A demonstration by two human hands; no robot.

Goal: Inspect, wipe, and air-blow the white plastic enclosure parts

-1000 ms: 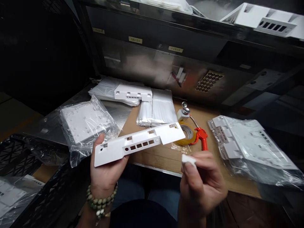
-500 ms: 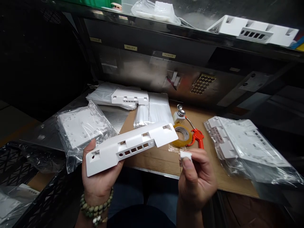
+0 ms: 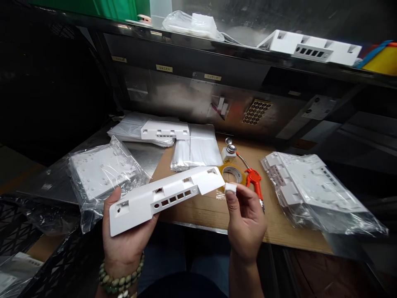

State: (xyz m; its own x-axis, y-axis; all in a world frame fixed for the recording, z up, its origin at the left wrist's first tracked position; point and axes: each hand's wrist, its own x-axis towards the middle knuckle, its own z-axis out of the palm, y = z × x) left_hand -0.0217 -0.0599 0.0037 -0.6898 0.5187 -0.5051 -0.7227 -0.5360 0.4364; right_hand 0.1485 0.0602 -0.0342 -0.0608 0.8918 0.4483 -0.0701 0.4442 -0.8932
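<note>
My left hand grips the left end of a long white plastic panel with several square cut-outs, holding it in the air above the bench's front edge. My right hand is closed, pinching a small white pad between thumb and fingers. The pad sits right beside the panel's right end; I cannot tell if they touch. A bead bracelet is on my left wrist.
On the wooden bench lie bagged white parts at left and right, a tape roll, an orange air blow gun, a small bottle and another white panel. A black crate stands at lower left. A shelf above holds a similar panel.
My right hand has risen and moved left, bringing the pad up to the panel's right end. The panel has drifted slightly left and down in view as my head tilted up.
</note>
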